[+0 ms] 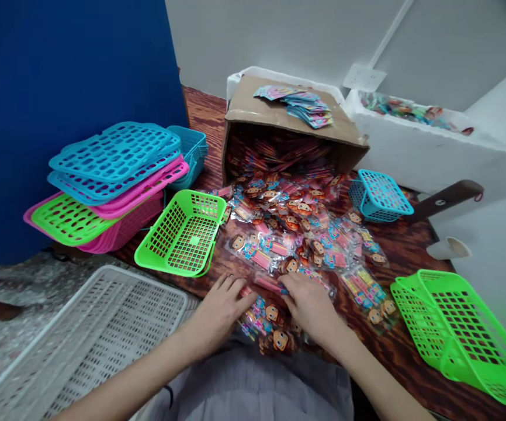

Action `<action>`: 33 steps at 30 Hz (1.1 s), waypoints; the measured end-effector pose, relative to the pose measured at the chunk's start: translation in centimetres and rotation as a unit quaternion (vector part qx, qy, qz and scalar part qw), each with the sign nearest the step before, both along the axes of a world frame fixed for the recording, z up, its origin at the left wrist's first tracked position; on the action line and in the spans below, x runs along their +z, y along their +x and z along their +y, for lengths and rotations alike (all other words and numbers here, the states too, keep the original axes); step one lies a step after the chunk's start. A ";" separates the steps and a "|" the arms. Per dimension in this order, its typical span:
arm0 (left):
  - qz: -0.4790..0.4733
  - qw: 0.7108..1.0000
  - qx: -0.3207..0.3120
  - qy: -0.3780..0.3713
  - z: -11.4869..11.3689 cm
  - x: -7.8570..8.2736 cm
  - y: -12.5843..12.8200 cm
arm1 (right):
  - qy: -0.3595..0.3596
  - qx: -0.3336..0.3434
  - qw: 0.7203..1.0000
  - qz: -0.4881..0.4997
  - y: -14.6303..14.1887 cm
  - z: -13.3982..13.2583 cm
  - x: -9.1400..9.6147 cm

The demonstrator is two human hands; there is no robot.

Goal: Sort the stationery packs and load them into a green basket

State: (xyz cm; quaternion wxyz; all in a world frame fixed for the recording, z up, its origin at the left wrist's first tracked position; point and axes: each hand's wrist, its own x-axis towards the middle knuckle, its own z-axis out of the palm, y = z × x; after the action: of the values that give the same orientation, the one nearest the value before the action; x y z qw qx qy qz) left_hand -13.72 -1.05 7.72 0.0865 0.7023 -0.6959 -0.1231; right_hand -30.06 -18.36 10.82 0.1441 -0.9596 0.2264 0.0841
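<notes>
My left hand (220,307) and my right hand (308,304) rest side by side on the near edge of a heap of small clear packets (297,234) printed with cartoon faces and coloured strips. Both hands press on packets (266,313) lying between them, fingers curled over them. The heap spills out of a cardboard box (288,117) tipped on its side at the back of the wooden table (406,245). An empty green basket (183,234) sits just left of the heap, close to my left hand.
A stack of blue, pink and green baskets (108,181) stands at the left. A small blue basket (380,196) lies right of the box, stacked green baskets (458,333) at the right edge. A white crate (86,333) sits near left. A white foam box (419,140) holds more packets.
</notes>
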 end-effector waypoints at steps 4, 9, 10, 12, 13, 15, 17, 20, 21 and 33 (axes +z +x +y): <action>0.013 1.000 -0.008 -0.022 0.3 -0.8 -0.1 | -0.005 0.017 1.000 -0.022 0.6 1.4 0.1; 0.013 0.999 -0.010 -0.043 0.6 -1.0 -0.1 | 0.026 0.014 0.999 -0.018 0.3 2.2 0.1; 0.014 0.999 -0.007 -0.047 0.6 -0.9 -0.1 | 0.037 0.009 0.999 -0.017 0.1 2.2 0.2; 0.017 0.998 -0.001 -0.054 0.7 -0.8 -0.1 | 0.067 -0.001 0.998 -0.018 -0.3 2.0 0.3; 0.018 0.998 0.001 -0.057 0.8 -0.7 -0.1 | 0.081 -0.005 0.997 -0.017 -0.5 1.8 0.4; 0.017 0.998 -0.001 -0.065 0.8 -0.8 0.0 | 0.105 -0.010 0.994 -0.016 -0.7 1.6 0.5; 0.015 0.997 -0.005 -0.073 0.9 -1.0 0.0 | 0.126 -0.014 0.992 -0.011 -0.8 1.3 0.6; 0.012 0.997 -0.011 -0.076 0.9 -1.2 0.1 | 0.152 -0.026 0.988 -0.009 -0.7 1.0 0.7; 0.011 0.997 -0.013 -0.077 0.9 -1.3 0.1 | 0.158 -0.031 0.987 -0.010 -0.7 0.9 0.7; 0.000 0.997 -0.025 -0.076 0.9 -1.2 0.1 | 0.194 -0.003 0.981 -0.024 -0.6 -0.7 -0.4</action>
State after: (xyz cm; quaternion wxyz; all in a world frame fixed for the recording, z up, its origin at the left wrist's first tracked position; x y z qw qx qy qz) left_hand -13.61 -0.19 6.49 0.1367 0.6759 -0.7206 -0.0722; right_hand -30.71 -19.03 10.40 0.3329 -0.9147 0.2048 0.1029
